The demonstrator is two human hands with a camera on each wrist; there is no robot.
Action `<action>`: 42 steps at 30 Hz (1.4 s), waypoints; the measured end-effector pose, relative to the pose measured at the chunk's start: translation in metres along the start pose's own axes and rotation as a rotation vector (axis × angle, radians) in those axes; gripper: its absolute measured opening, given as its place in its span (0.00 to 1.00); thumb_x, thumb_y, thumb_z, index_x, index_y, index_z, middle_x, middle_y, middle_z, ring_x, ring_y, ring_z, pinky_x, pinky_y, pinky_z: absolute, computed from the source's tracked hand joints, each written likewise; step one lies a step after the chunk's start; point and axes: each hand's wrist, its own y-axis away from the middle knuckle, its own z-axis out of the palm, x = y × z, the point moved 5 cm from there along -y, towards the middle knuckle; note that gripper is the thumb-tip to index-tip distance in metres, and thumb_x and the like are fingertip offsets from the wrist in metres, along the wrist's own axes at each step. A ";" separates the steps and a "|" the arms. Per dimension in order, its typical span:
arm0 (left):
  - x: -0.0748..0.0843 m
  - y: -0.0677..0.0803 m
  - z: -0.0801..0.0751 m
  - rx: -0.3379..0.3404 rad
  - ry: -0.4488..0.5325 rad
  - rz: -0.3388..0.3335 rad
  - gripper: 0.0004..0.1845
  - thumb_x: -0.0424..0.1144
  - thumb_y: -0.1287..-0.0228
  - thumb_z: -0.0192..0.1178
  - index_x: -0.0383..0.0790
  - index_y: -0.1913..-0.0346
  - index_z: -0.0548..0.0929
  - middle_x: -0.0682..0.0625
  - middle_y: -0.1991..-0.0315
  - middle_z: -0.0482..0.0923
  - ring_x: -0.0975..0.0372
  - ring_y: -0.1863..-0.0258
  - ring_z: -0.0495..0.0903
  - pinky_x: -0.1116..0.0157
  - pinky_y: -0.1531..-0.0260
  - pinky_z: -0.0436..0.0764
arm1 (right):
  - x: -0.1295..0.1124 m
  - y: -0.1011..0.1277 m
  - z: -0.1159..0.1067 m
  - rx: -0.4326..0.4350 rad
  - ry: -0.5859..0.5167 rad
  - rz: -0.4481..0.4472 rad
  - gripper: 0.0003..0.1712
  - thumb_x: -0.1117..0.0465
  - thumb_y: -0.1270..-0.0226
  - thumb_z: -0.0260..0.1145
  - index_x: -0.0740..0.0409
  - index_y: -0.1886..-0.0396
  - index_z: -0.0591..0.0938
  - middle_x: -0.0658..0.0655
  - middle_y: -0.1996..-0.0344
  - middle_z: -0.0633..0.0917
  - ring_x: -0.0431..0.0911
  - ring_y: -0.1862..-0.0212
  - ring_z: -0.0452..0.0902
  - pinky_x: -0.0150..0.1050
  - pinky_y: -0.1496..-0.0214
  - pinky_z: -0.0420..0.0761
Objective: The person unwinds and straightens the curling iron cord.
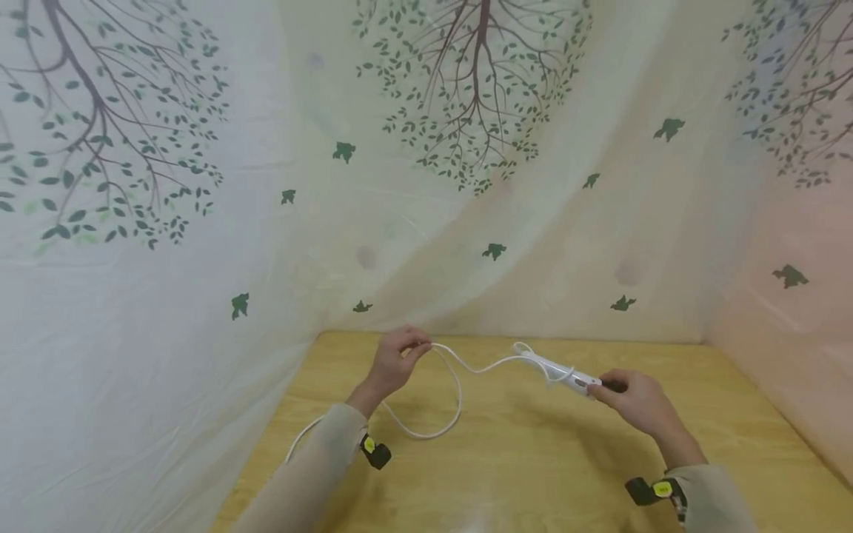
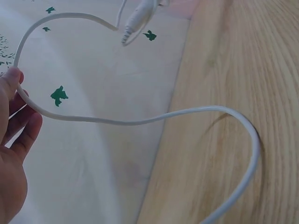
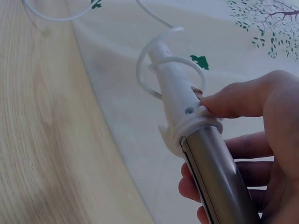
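Observation:
My right hand (image 1: 616, 392) grips a white curling iron (image 1: 558, 371) by the near end of its metal barrel (image 3: 217, 179), thumb resting on the white collar. The handle (image 3: 174, 91) points away, and the white cord (image 3: 145, 70) loops once around its far end. My left hand (image 1: 408, 352) pinches the cord (image 1: 456, 403) between thumb and fingers above the wooden table (image 1: 533, 463). In the left wrist view the hand (image 2: 16, 107) holds the cord (image 2: 140, 120), which runs in a loop up to the handle tip (image 2: 136, 17) and sweeps down over the table (image 2: 243, 84).
A pale curtain (image 1: 200, 244) printed with trees and green birds surrounds the table on the left, back and right. The cord's free end trails off the table's left edge (image 1: 303, 433). Small cameras are strapped on both wrists (image 1: 376, 451).

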 end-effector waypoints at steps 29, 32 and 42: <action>-0.040 0.032 0.012 -0.147 -0.205 -0.153 0.03 0.34 0.38 0.65 0.37 0.64 0.86 0.49 0.67 0.83 0.62 0.69 0.79 0.72 0.71 0.80 | -0.018 0.009 -0.045 0.142 -0.152 0.019 0.31 0.41 0.33 0.63 0.65 0.48 0.81 0.61 0.59 0.87 0.37 0.64 0.80 0.36 0.64 0.79; -0.046 0.030 0.014 -0.165 -0.224 -0.181 0.04 0.35 0.37 0.65 0.37 0.64 0.86 0.49 0.67 0.83 0.62 0.69 0.79 0.73 0.71 0.80 | -0.024 0.012 -0.049 0.146 -0.152 -0.007 0.30 0.42 0.33 0.63 0.65 0.48 0.81 0.61 0.59 0.87 0.35 0.64 0.79 0.35 0.65 0.79; -0.055 0.026 0.019 -0.200 -0.250 -0.275 0.05 0.36 0.37 0.65 0.36 0.65 0.86 0.48 0.68 0.83 0.61 0.69 0.79 0.73 0.73 0.78 | -0.037 0.024 -0.056 0.149 -0.187 -0.123 0.20 0.51 0.33 0.66 0.63 0.52 0.83 0.54 0.64 0.87 0.35 0.66 0.80 0.32 0.66 0.79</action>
